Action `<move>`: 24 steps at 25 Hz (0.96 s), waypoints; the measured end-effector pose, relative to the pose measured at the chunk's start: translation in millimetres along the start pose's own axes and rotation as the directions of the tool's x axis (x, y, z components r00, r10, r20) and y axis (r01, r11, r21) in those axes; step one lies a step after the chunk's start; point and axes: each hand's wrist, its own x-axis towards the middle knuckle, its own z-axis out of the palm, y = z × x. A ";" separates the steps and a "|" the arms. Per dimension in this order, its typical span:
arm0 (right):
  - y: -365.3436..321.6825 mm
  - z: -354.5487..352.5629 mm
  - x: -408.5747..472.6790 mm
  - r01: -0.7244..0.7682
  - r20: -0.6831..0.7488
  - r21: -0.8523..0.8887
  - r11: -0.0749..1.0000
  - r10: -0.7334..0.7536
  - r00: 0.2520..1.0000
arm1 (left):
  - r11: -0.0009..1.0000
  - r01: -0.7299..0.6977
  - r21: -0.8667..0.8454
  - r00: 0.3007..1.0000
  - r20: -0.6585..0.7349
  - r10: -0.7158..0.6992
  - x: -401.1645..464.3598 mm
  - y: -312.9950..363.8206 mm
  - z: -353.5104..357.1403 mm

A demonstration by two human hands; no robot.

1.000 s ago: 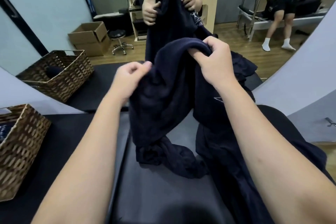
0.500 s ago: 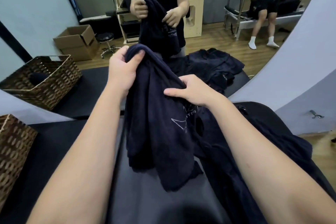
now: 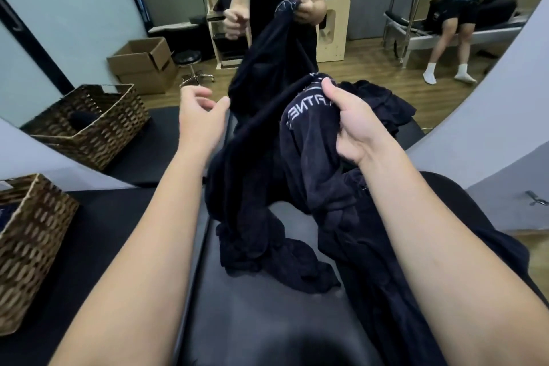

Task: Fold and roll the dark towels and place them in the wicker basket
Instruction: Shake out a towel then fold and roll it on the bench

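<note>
Towel (image 3: 300, 175) bunched in my right hand (image 3: 353, 128), fingers clenched on its lettered part; my left hand (image 3: 199, 116) hangs loose beside it. One wicker basket (image 3: 26, 246) at left.

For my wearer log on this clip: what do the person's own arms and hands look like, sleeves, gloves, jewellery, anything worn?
Both forearms are bare up to the bottom edge of the frame; no sleeve shows. The left hand and right hand wear no gloves, and no watch, bracelet or ring is visible on either wrist or the fingers that show.
</note>
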 end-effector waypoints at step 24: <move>40.2 9.2 -2.1 0.367 0.089 -0.659 0.657 -0.416 0.905 | 0.709 0.482 -0.515 0.857 0.445 -0.261 -36.0 52.6 48.0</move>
